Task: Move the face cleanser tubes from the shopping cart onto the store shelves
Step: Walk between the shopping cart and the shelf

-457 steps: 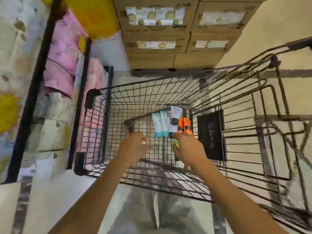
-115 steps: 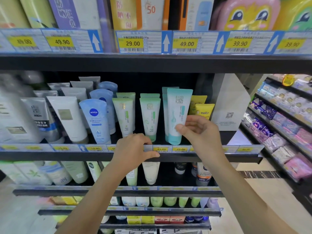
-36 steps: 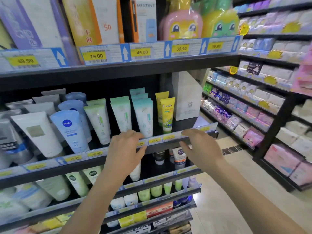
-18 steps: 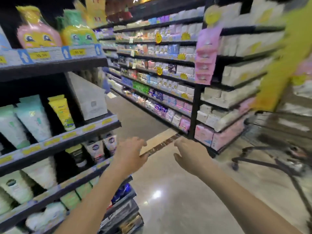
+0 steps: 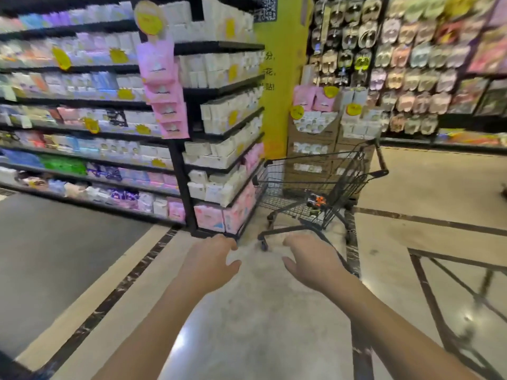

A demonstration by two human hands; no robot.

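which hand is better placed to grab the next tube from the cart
Right, probably. Both hands are empty, but the right hand lines up with the tubes in the shopping cart; the left hand sits further off, nearer the shelf end.

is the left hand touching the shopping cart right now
Apart. The head view shows the left hand open in the air, with bare floor visible between it and the shopping cart, which stands farther ahead.
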